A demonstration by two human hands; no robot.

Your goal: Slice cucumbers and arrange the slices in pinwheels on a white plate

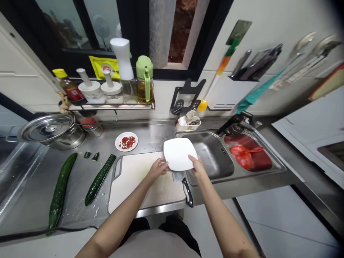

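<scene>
Between my two hands is a white square plate [179, 154] with rounded corners, held above the right end of the cutting board and the sink's near edge. My left hand [158, 168] grips its left edge, fingers curled. On the right side, my right hand [196, 165] has its thumb on top and the other fingers under the rim. Below lies a pale cutting board [142, 186]. A knife [187, 191] rests at the board's right edge, its blade partly hidden under the plate. Two cucumbers [61, 190] and cut cucumber ends [95, 156] lie to the left.
A small dish [127, 142] of chopped red pieces sits behind the board. The steel sink [212, 157] is on the right, with a red bag [243, 156] in its second basin. A lidded pot [53, 130] stands at left. Bottles and jars line a rack [115, 106].
</scene>
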